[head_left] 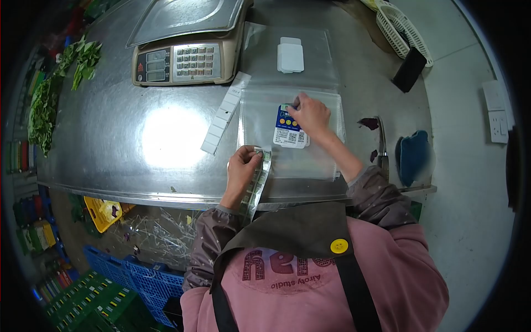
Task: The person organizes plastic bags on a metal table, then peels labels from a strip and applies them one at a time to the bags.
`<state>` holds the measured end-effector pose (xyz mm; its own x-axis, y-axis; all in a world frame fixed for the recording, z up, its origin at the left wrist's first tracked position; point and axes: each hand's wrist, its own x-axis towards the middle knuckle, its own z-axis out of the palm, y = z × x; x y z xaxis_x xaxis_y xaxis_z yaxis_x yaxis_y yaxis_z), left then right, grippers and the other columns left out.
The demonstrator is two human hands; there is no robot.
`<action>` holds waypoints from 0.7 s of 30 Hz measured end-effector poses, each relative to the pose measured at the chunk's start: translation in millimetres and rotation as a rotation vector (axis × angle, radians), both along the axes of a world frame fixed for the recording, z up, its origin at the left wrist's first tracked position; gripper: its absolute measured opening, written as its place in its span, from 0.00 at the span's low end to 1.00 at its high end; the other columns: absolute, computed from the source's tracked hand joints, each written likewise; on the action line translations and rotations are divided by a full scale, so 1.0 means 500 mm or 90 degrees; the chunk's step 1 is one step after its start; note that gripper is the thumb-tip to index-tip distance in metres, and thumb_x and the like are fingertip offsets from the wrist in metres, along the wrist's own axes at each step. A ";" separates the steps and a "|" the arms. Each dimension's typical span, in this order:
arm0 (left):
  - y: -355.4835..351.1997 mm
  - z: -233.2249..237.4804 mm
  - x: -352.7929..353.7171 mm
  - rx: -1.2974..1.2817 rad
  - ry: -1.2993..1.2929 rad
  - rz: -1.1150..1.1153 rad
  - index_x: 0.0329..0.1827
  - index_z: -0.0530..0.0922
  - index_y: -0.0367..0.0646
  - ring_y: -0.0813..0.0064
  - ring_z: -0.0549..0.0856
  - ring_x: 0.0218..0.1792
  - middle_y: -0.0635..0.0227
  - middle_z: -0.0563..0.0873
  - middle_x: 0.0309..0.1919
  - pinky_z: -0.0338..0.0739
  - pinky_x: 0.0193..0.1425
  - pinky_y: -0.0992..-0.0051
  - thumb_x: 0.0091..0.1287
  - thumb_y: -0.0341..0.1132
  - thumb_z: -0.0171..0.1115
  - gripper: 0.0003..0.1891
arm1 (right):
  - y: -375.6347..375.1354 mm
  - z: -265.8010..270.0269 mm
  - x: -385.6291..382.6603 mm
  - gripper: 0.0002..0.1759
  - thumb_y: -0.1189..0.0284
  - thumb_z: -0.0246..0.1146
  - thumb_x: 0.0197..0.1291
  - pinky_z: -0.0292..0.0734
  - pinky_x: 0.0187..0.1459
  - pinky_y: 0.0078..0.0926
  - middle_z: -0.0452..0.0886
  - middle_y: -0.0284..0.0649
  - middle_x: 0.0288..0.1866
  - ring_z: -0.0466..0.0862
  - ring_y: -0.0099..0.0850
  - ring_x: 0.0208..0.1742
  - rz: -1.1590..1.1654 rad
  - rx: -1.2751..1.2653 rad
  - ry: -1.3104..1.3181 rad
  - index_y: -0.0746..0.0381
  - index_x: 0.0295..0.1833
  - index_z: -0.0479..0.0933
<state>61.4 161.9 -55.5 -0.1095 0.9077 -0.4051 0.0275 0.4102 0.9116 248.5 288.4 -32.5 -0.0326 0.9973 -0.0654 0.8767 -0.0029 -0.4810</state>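
Observation:
My left hand (243, 170) is closed on a strip of small stickers (256, 185), which hangs over the table's front edge. At the top of a blue-and-white printed card (289, 136), my right hand (310, 115) pinches a small green sticker (285, 107) with thumb and fingers against the card. Coloured circles and square codes show on the card's face; my fingers hide part of its upper right. Beneath the card lies a stack of clear plastic bags (318, 163). A stack of blank white cards (290, 58) rests on plastic farther back.
A weighing scale (182, 61) stands at the back left, with a white label strip (225, 115) near it. Leafy greens (44, 113) lie at the left edge. To the right are a knife (383, 146), a blue cloth (414, 159), a black phone-like object (409, 70) and a white basket (395, 30).

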 end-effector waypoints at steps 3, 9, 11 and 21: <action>0.001 0.002 0.001 0.007 -0.010 0.003 0.41 0.77 0.35 0.83 0.80 0.31 0.68 0.84 0.30 0.74 0.37 0.82 0.57 0.30 0.62 0.10 | 0.001 0.028 0.042 0.14 0.63 0.64 0.46 0.73 0.37 0.37 0.80 0.38 0.29 0.81 0.40 0.36 0.006 -0.002 -0.021 0.57 0.39 0.74; 0.000 0.009 0.009 -0.002 -0.014 0.026 0.40 0.77 0.34 0.83 0.80 0.32 0.68 0.83 0.30 0.73 0.38 0.83 0.57 0.29 0.62 0.10 | -0.100 0.078 0.145 0.23 0.64 0.70 0.40 0.73 0.36 0.33 0.77 0.37 0.33 0.80 0.38 0.35 0.289 -0.011 0.033 0.59 0.42 0.71; 0.004 0.018 0.008 -0.007 -0.022 0.019 0.40 0.77 0.35 0.83 0.80 0.32 0.68 0.83 0.29 0.73 0.38 0.83 0.57 0.29 0.62 0.10 | -0.113 0.073 0.162 0.23 0.65 0.70 0.40 0.73 0.36 0.31 0.76 0.37 0.34 0.79 0.37 0.34 0.347 0.014 -0.068 0.60 0.42 0.70; 0.009 0.225 -0.059 0.116 -0.130 0.117 0.64 0.62 0.49 0.87 0.73 0.32 0.73 0.77 0.33 0.67 0.35 0.85 0.62 0.24 0.49 0.26 | 0.001 0.042 0.192 0.10 0.66 0.60 0.54 0.70 0.34 0.25 0.79 0.35 0.28 0.76 0.24 0.32 0.243 -0.233 0.287 0.62 0.35 0.79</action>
<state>32.1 166.2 57.1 -0.2112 0.9400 -0.2680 -0.2225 0.2207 0.9496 344.7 289.0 -11.7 -0.4792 0.8274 -0.2928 0.5635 0.0343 -0.8254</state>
